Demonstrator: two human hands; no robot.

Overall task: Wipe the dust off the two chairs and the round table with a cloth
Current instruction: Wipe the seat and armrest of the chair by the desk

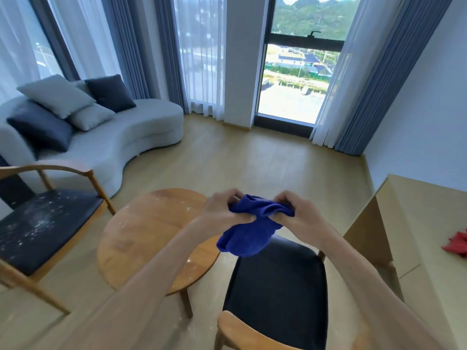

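A: Surroundings?
B: Sofa [108, 145] with five cushions; desk [429, 223] at right carrying a red rag [457, 245].
A: Task items?
B: Two chairs: left chair [40, 228] dusty, near chair [275, 294] below the hands. One table [151, 238] between. Left hand [222, 210] and right hand [300, 213] both grip one cloth [250, 223] above the table edge.

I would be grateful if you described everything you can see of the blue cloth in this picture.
The blue cloth is a deep royal blue and looks soft and napped, like microfibre or terry. It is bunched and creased, not spread flat. The left hand and the right hand grip its upper edge from either side, fingers curled into the fabric, and the rest hangs loose below them. It is held in the air above the near chair's dark seat, beside the round table, touching neither.
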